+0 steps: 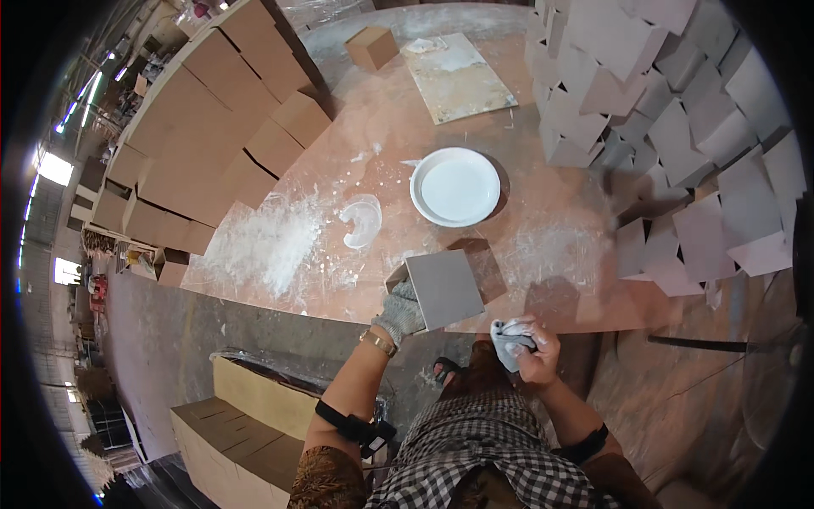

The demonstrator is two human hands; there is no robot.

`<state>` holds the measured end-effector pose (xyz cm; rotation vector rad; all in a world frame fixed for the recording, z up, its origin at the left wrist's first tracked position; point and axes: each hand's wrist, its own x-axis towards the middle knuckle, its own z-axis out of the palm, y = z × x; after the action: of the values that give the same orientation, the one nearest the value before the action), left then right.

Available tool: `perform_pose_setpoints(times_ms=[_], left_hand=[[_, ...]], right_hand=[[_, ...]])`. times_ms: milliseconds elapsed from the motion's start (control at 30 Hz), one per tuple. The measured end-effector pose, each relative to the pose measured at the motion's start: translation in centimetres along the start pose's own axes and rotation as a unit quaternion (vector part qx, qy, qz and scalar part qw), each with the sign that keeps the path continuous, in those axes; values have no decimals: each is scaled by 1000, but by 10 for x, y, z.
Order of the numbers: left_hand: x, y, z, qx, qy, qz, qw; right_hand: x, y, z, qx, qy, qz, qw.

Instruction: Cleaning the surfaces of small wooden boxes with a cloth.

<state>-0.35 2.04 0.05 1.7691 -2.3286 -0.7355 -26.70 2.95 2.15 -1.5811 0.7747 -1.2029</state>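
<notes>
My left hand (398,312), in a grey knit glove, is closed on a small square box (449,290) with a pale grey face, its fingers partly hidden inside the box's open side. The box is tilted at the table's near edge. To the right of it, my bare right hand (539,355) grips a crumpled cloth (507,341) smeared with white, apart from the box. Beyond both hands, a round white basin (415,188) on the table holds a white liquid. A curved white smear (363,222) lies left of the basin.
Brown boxes (203,127) are stacked at the left, pale grey ones (678,136) at the right. A white-stained board (458,78) and a single brown box (370,48) lie at the back of the table (551,204). Below left stands a carton (254,382) with brown boxes.
</notes>
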Motion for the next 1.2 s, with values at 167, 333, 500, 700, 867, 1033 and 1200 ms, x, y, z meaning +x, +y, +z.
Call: perform_pose_setpoints(times_ms=[167, 333, 500, 700, 867, 1033, 1200], left_hand=[[-20, -26, 25, 17, 69, 1, 997], [-32, -11, -21, -6, -76, -31, 997], [-9, -49, 17, -68, -29, -47, 996], [1, 4, -10, 9, 8, -87, 996], [1, 1, 0, 9, 14, -64, 998], [8, 2, 4, 26, -13, -84, 996], [3, -4, 7, -37, 43, -28, 998]], right_hand=[[-16, -1, 5, 188, 122, 170, 959], [-2, -16, 7, 298, 179, 317, 882], [7, 20, 13, 352, 158, 361, 849], [17, 27, 13, 379, 133, 407, 821], [33, 24, 13, 389, 127, 395, 822], [76, 27, 21, 62, -74, 183, 978], [96, 28, 47, -177, -144, -95, 969]])
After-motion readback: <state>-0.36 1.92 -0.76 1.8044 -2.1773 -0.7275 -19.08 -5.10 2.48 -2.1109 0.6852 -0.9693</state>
